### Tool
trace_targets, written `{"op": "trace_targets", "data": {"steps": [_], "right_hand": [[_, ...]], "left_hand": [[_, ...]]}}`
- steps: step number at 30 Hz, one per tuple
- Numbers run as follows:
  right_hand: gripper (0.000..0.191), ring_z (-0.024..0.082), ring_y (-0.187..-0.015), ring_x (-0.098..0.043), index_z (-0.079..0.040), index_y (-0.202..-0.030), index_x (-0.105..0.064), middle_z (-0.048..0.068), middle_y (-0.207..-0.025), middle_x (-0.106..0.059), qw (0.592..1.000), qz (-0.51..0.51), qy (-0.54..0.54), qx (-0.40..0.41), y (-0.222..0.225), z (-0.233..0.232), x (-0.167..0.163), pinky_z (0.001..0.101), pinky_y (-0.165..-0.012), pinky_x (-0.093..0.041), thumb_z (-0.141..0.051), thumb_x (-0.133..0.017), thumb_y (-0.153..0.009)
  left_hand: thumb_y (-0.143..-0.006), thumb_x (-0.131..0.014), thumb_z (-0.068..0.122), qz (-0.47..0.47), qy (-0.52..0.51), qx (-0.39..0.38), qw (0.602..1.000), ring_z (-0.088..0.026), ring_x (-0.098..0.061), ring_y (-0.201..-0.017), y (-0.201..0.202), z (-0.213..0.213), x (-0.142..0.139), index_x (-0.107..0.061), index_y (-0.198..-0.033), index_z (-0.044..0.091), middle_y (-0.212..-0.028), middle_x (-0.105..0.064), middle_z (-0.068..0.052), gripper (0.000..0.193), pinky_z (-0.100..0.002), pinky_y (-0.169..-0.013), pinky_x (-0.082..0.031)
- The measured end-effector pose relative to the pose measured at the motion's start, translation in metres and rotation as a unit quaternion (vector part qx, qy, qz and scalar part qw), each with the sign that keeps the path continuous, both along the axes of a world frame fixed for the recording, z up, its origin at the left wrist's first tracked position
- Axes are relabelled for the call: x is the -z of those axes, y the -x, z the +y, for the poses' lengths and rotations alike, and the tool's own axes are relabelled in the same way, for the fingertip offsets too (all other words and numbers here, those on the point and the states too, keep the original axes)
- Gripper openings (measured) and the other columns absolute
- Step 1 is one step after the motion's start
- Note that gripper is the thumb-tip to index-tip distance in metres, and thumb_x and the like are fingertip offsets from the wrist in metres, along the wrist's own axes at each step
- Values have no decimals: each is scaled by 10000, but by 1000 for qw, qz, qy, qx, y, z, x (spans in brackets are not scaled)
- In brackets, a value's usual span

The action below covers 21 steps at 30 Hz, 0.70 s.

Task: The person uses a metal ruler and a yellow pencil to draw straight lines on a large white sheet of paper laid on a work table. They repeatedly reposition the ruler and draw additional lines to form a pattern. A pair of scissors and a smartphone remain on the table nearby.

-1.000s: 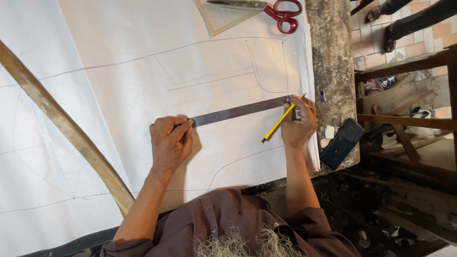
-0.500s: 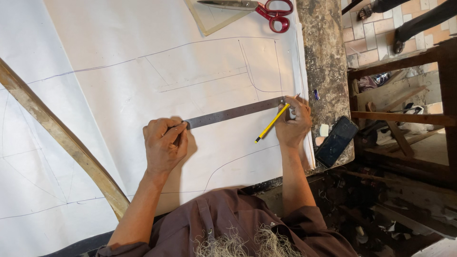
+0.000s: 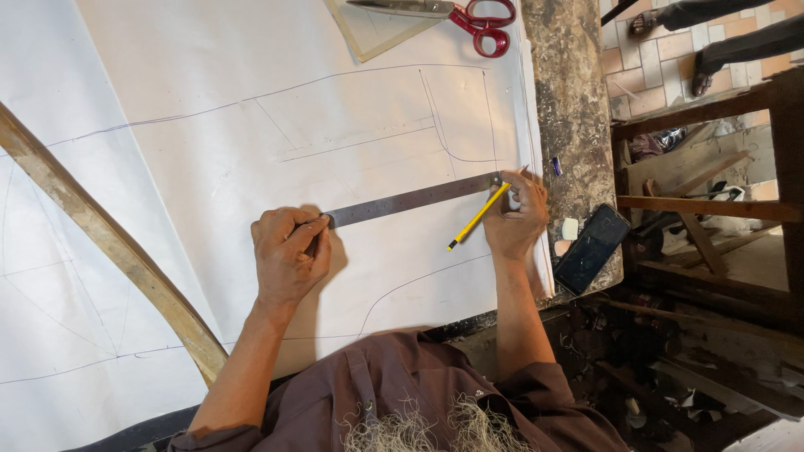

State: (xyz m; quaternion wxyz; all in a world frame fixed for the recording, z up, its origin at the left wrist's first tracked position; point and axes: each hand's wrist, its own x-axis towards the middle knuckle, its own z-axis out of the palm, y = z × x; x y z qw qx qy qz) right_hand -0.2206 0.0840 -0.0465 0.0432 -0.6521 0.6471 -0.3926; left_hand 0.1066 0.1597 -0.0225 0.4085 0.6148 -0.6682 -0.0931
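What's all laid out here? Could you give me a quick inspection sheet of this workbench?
Surface: white pattern paper with drawn lines, covering a worn table.
Job's things: metal ruler flat on the paper; yellow pencil.
Clutter: red-handled scissors, curved wooden stick, dark phone, eraser.
Grips: left hand presses the ruler's end; right hand holds the pencil at the other end.
Cables: nothing seen.
Surroundings: wooden frame, tiled floor, another person's feet.

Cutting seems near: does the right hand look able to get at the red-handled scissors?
Probably yes: the red-handled scissors lie uncovered at the table's far edge, bare paper between, though the right hand holds a yellow pencil.
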Motion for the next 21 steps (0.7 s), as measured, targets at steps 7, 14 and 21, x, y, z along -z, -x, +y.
{"op": "trace_targets", "data": {"steps": [7, 14, 21], "right_hand": [[267, 205, -951, -644, -77, -1101, -732, 42, -1060, -737, 1000, 11, 10, -5, 0, 0, 3, 318, -791, -533, 16, -801, -859], [239, 213, -979, -654, -69, -1078, -716, 60, -1051, -711, 1000, 9, 1, -6, 1, -1, 4, 315, -779, -554, 25, -785, -869], [240, 239, -1028, -665, -64, -1075, -714, 71, -1063, -713, 1000, 17, 6, -6, 2, 0, 4, 336, -839, -561, 25, -777, -861]], "left_hand": [[-804, -828, 45, 3, 5, -2, 1000, -189, -572, -938, -1, 1, 1, -776, -893, 97, -960, -652, 27, 115, -356, -845, -382], [-817, -831, 45, 3, 4, 9, 1000, -183, -562, -921, -2, 0, 2, -778, -881, 89, -947, -652, 28, 94, -352, -844, -376], [-810, -830, 44, 4, 5, 7, 1000, -188, -565, -922, -2, -1, 1, -775, -873, 89, -940, -646, 22, 95, -356, -838, -378]]}}
